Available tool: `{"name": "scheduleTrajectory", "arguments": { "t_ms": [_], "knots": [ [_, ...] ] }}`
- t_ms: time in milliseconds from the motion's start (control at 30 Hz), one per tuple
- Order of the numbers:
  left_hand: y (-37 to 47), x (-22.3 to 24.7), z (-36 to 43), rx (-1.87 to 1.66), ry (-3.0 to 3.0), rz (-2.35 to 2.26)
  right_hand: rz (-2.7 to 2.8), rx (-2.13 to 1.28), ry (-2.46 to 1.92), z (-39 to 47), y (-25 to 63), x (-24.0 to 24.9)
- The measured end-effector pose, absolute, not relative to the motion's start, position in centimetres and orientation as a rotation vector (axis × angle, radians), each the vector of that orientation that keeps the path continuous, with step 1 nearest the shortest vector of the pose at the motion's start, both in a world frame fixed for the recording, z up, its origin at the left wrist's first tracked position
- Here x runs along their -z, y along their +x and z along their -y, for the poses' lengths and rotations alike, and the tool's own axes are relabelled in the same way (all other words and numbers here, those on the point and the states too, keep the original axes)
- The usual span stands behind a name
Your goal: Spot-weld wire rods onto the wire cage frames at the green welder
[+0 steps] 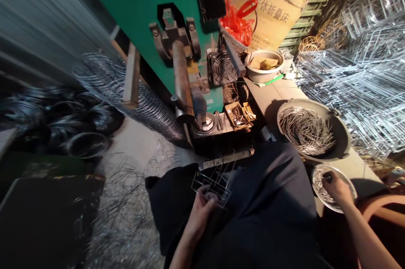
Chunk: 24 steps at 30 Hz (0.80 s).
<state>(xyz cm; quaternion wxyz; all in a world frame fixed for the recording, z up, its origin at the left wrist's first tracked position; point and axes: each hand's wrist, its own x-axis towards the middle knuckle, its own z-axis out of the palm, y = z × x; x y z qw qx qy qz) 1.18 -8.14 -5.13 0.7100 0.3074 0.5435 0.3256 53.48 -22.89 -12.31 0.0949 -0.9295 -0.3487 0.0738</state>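
My left hand (pixel 204 205) is closed around the near end of a small wire rack (pixel 218 186), held over my lap. Thin straight wires form the rack, and its far part sticks out toward the machine. At the lower right, my right hand (pixel 338 189) reaches into a small white bowl (pixel 349 184) of short metal wire pieces (pixel 319 176). Its fingertips look dark and are bent down at the pieces; whether they pinch any is too small to see.
A green machine (pixel 133 3) with a thick metal arm (pixel 182 75) stands ahead. Right of my knees sits a large basin (pixel 343 138) of curved wires (pixel 305 130). Wire racks (pixel 341 83) are piled at the far right. Loose wire (pixel 123 210) litters the floor at left.
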Motion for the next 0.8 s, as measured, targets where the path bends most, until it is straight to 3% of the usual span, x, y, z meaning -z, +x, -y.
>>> {"name": "scheduleTrajectory", "arguments": {
  "t_ms": [200,367,567,800],
  "knots": [
    [2.2,6.8,10.6,-0.712,0.869,-1.331,1.207,-0.210,-2.485,13.5,49.0,4.6],
    [3.4,6.7,10.0,-0.888,0.669,-1.407,1.514,-0.317,-2.076,6.9,42.1,-0.9],
    [3.6,4.2,5.2,-1.047,0.687,-1.399,1.842,-0.427,-1.632,3.1,34.2,-3.2],
    [2.8,2.6,1.5,-1.192,0.656,-1.308,1.980,-0.416,-1.403,0.3,30.0,-3.5]
  ]
}}
